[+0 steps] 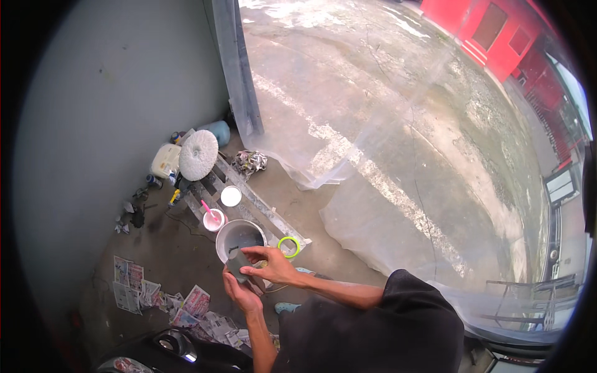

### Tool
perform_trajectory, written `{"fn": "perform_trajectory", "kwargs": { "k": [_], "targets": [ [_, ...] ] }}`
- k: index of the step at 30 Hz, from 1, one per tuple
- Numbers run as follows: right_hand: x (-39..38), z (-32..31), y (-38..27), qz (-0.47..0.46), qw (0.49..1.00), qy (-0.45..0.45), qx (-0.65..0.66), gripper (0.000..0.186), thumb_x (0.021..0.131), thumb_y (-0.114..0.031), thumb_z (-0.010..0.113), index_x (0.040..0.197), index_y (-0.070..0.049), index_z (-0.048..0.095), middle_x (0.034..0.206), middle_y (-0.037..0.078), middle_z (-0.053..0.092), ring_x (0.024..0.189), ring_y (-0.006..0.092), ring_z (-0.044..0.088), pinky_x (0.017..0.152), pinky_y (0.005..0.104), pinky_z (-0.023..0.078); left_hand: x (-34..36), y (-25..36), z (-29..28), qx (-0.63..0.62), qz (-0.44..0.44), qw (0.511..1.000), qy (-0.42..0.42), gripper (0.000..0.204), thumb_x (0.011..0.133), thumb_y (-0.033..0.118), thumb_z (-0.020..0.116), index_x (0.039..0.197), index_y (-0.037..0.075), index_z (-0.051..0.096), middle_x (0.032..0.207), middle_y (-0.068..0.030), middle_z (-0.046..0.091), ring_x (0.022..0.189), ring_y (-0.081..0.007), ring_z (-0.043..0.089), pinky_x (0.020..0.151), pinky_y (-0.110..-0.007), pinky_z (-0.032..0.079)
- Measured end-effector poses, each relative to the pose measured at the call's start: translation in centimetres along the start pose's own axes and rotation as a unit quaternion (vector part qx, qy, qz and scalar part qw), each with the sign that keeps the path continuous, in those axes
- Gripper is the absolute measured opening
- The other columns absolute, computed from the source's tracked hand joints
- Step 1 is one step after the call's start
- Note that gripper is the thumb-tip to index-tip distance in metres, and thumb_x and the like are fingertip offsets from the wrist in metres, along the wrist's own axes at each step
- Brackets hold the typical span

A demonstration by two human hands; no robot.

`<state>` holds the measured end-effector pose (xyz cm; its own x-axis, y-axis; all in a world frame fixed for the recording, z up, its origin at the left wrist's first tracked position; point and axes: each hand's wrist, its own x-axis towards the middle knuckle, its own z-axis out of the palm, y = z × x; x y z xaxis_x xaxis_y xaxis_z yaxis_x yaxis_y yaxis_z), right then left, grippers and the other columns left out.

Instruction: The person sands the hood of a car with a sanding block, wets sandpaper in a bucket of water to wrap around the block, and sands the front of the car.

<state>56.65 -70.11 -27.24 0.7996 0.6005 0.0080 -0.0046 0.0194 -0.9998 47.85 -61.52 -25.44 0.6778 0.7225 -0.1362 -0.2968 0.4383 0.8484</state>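
Pad (237, 263) at the bucket's (221, 235) near rim looks light and maybe a bit bendy to me, so not fragile, though it'd get slick if wet (can't tell from here). I'd hold it by the edges, pretty much like this: left hand (244, 298) grasping it from below, right hand (277, 267) pinching it with the thumb on the face and fingers along the top. Lookwise it's just dull grey-green, flat and squarish, straight-edged where the fingers don't cover it.
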Motion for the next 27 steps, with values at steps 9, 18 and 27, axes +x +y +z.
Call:
{"fn": "perform_trajectory", "kwargs": {
  "k": [9,18,27],
  "targets": [
    [1.8,-4.2,3.6,0.09,0.983,-0.07,0.146,0.053,0.08,-0.013,0.084,0.124,0.005,0.06,0.106,0.007,0.068,0.094,0.0113,0.064,0.087,0.0283,0.054,2.5,-2.3,-1.1,0.188,0.016,0.973,-0.136,0.019,0.094,0.011,0.069,0.105,0.001,0.057,0.104,-0.0049,0.063,0.097,-0.0109,0.057,0.088,-0.028,0.046],
    [1.1,-5.3,4.5,0.133,0.981,-0.137,0.026,0.048,0.079,-0.03,0.086,0.117,-0.005,0.069,0.108,-0.001,0.056,0.094,0.0089,0.053,0.081,0.025,0.044,2.4,-0.4,-4.4,0.205,-0.071,0.96,-0.18,0.027,0.089,0.011,0.076,0.106,0.0,0.059,0.1,-0.0082,0.067,0.089,-0.0147,0.064,0.08,-0.029,0.054],
    [6.4,-5.5,4.0,0.13,0.95,-0.279,-0.058,0.047,0.089,-0.045,0.074,0.12,-0.01,0.071,0.101,0.006,0.072,0.087,0.0137,0.062,0.081,0.031,0.049,-12.3,-10.8,-24.7,0.378,-0.192,0.893,0.15,0.014,0.085,0.012,0.077,0.081,0.005,0.065,0.07,0.0046,0.057,0.069,-0.0079,0.052,0.064,-0.027,0.041]
  ]
}}
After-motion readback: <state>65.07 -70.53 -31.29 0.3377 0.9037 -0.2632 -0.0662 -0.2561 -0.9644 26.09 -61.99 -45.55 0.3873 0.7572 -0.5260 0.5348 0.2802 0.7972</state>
